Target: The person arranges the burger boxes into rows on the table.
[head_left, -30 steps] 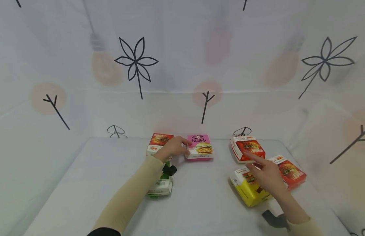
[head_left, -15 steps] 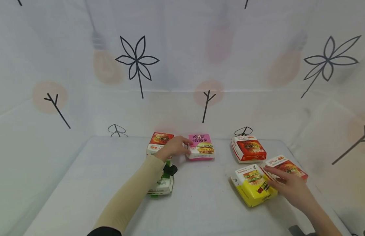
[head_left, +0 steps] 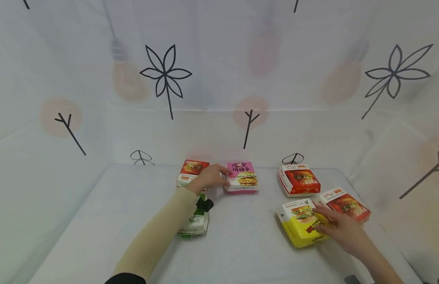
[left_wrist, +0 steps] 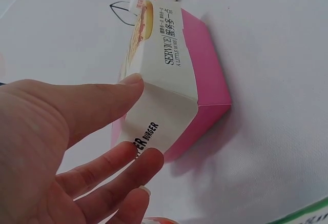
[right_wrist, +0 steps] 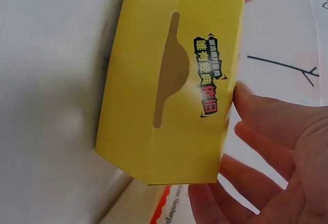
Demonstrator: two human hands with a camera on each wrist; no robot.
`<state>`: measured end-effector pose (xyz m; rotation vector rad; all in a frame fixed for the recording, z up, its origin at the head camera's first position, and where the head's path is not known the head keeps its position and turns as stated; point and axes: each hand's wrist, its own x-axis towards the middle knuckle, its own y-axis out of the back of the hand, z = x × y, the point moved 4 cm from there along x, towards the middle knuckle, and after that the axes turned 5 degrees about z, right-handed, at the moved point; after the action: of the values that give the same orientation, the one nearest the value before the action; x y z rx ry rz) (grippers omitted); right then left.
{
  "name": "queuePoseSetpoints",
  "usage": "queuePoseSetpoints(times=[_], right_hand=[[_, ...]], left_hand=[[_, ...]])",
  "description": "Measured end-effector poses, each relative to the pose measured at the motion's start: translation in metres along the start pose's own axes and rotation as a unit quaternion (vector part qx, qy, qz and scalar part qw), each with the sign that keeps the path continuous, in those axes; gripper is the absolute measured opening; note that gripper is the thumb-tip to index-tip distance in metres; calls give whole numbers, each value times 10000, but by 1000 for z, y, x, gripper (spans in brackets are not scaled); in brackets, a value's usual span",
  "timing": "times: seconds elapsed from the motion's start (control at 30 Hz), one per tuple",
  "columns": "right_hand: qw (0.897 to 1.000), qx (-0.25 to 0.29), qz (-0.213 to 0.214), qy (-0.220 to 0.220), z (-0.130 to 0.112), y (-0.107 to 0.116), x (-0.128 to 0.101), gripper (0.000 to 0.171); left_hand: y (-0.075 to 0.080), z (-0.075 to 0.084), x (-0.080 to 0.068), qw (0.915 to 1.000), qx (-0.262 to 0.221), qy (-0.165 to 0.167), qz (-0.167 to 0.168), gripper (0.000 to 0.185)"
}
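Observation:
My left hand [head_left: 209, 178] is at the left side of a pink-and-white burger box [head_left: 242, 179] at the back of the table. In the left wrist view its thumb touches the lid's edge [left_wrist: 161, 93], and the other fingers lie loosely spread by the lettered side. My right hand [head_left: 347, 236] is at the right side of a yellow burger box [head_left: 294, 228]. Seen from the right wrist, the thumb meets the edge of the yellow box [right_wrist: 136, 90] near its printed lettering, while the other fingers lie loosely by its end.
Right of the pink box are a red-and-white burger box [head_left: 301, 179] and another red one [head_left: 348, 206], beside the yellow box. Behind my left forearm, a red-and-white box [head_left: 192, 167] stands above a green-and-white box [head_left: 195, 227]. A patterned cloth [head_left: 212, 130] hangs behind the table.
My right hand drew back rightward off the yellow box, then came slightly left to touch it again. The yellow box has shifted a little left. My left hand has stayed by the pink box.

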<state>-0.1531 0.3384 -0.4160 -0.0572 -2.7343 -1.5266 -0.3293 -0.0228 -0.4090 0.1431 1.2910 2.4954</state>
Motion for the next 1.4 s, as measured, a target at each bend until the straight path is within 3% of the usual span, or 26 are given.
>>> queuePoseSetpoints(times=[0.3, 0.67, 1.0, 1.4], right_hand=[[9988, 211, -287, -346, -10, -21, 1, 74], [9993, 339, -1, 147, -49, -54, -2, 72], [9966, 810, -50, -108, -74, -74, 0, 70], [9946, 1034, 36, -118, -88, -85, 0, 67]], left_hand=[[-1, 4, 1, 9999, 43, -115, -26, 44], [-1, 2, 3, 9996, 97, -221, -115, 44], [1, -1, 2, 9996, -6, -275, -83, 46], [7, 5, -15, 9961, -675, -513, -250, 46]])
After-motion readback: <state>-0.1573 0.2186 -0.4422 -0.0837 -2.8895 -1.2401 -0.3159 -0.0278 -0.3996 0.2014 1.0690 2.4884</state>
